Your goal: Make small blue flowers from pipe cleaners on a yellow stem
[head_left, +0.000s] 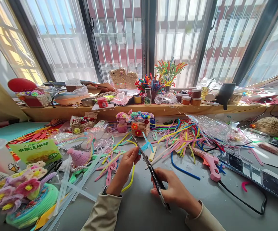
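Light-blue fuzzy piece point(148, 146): frame centre, at left fingertips | left hand point(126, 164), nearer: fingers pinched on it | right hand point(176, 190): fingers curled round scissors point(154, 175), pointing upper left, crossing piece's base

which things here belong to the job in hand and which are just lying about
Likely the job: scissors in right hand, light blue piece in left hand

Seemingly just lying about: pink glue gun, twine ball, green packet

Twine ball point(272, 126) R on tbl point(199, 195), glass btl point(148, 97) & red jar point(102, 103) on sill point(64, 113).
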Demonstrator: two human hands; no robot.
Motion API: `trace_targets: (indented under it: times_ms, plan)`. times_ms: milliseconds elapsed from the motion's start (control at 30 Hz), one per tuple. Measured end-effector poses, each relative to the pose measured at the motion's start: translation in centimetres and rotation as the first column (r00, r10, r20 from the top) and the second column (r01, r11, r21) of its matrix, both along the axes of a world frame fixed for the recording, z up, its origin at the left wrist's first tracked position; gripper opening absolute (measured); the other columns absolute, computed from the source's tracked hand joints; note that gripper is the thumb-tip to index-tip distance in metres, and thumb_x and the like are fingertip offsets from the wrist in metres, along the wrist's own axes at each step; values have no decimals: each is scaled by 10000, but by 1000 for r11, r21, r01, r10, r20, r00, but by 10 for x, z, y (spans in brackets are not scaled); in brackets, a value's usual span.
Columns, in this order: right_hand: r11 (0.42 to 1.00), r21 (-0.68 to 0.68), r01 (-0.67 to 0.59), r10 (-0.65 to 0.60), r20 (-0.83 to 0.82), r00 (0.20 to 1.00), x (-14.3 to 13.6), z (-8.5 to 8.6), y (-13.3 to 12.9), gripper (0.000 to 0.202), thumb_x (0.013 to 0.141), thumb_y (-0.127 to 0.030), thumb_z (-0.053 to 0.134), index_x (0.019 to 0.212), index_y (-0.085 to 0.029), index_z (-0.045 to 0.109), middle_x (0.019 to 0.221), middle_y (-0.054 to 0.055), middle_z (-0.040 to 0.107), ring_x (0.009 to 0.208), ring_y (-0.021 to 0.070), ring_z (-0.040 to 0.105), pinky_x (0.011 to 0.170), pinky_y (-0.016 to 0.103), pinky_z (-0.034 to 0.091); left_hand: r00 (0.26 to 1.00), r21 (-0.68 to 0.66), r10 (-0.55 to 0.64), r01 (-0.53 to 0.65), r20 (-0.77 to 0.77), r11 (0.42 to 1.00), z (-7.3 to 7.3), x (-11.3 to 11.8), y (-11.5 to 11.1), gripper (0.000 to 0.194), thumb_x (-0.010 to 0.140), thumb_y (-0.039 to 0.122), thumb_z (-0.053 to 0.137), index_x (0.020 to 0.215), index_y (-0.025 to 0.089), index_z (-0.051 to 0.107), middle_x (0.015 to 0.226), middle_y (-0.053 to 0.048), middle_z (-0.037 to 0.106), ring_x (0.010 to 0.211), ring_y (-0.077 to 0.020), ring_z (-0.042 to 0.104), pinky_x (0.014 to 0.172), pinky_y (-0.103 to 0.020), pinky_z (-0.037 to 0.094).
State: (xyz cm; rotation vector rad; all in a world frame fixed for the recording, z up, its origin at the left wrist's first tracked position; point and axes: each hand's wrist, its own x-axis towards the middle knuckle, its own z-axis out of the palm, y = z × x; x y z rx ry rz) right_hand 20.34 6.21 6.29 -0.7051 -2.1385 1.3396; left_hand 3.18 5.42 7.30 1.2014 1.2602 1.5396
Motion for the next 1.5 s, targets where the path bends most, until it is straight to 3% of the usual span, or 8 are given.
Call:
trace_targets:
  times_ms: [367,567,667,800,1000,1100,1367,1500]
  plan:
    - [965,-251,72,-76,-7,997,-4,-11,2,327,686,-482,466,598,-174,399,430,-58,441,319,53,407,308,157,310,984,9,170,-169,-60,985,3,3,2,301,666,422,507,530,163,430,514,54,386,475,-70,353,462,-190,300]
    - [963,-137,231,-226,48,973,11,-4,10,333,696,-497,431,661,-166,452,453,-46,473,322,67,413,328,182,324,887,14,378,-389,-266,921,-2,-13,3,264,672,406,494,616,152,541,546,15,508,535,-116,466,529,-222,369]
    - [901,177,397,-423,142,895,22,-5,18,316,726,-457,401,622,-172,489,468,-17,494,401,94,447,401,206,324,876,-14,361,-386,-318,923,-1,-16,3,293,667,391,489,759,135,597,701,-43,603,650,-162,544,623,-269,414]
    - [720,514,465,-664,316,678,37,-12,30,273,709,-422,434,594,-188,516,545,28,565,508,148,497,466,241,282,699,66,384,-436,-603,897,-2,-24,3,223,675,275,476,787,152,624,824,-75,634,781,-196,557,713,-297,395]
    - [717,534,449,-696,509,507,45,-18,39,239,627,-443,534,645,-205,535,648,63,607,628,210,551,473,248,271,319,95,323,-564,-891,820,-6,-41,2,159,680,172,441,722,178,594,717,-60,640,663,-192,565,576,-268,369]
    - [739,496,457,-674,517,528,48,-18,41,268,582,-455,568,651,-202,516,661,50,596,623,199,547,479,246,286,196,117,281,-588,-939,801,-8,-45,2,159,694,198,433,667,194,590,683,-56,636,645,-194,563,539,-258,347]
    - [839,361,408,-543,491,681,58,-12,44,199,585,-315,522,724,-172,523,706,38,590,643,172,525,543,249,349,117,161,289,-610,-950,776,-13,-46,2,344,695,82,361,973,126,559,897,-139,607,798,-235,545,650,-310,385]
    - [842,342,417,-538,473,698,59,-13,43,223,590,-273,474,773,-156,524,720,45,590,650,171,526,556,250,361,99,257,326,-422,-940,869,-9,-33,3,349,700,103,398,1014,170,535,978,-101,568,914,-235,476,756,-338,365]
